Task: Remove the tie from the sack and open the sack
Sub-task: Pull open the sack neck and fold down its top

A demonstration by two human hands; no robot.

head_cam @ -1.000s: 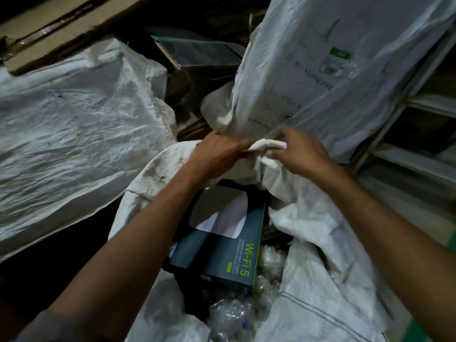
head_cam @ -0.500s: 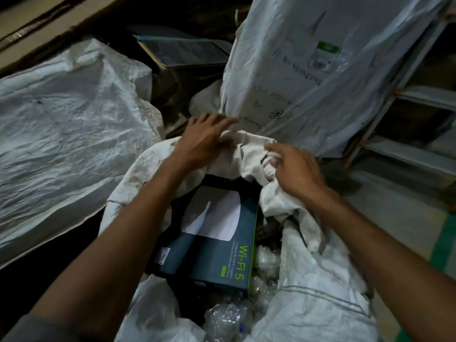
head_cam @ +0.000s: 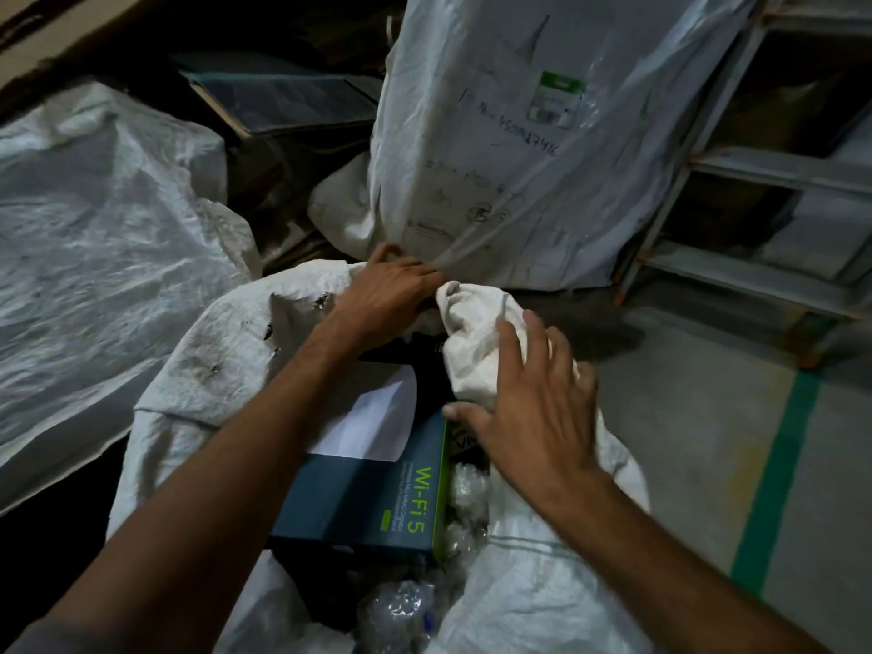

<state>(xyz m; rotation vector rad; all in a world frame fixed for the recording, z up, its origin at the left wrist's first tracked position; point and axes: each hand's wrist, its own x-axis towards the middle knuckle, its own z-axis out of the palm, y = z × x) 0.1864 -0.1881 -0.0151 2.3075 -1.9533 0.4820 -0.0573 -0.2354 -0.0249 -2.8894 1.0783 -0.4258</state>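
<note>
Sack (head_cam: pixel 226 351): soft woven cloth, light, floppy; take bunched rim just beyond R hand (head_cam: pixel 538 417), fingers spread. L hand (head_cam: pixel 391 295) fingers curled on far rim, prob. gripping.

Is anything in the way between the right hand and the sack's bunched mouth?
Nothing visible. The open right hand is right at the bunched mouth of the sack, and the left hand grips its far rim. The Wi-Fi box lies inside, below both.
</note>
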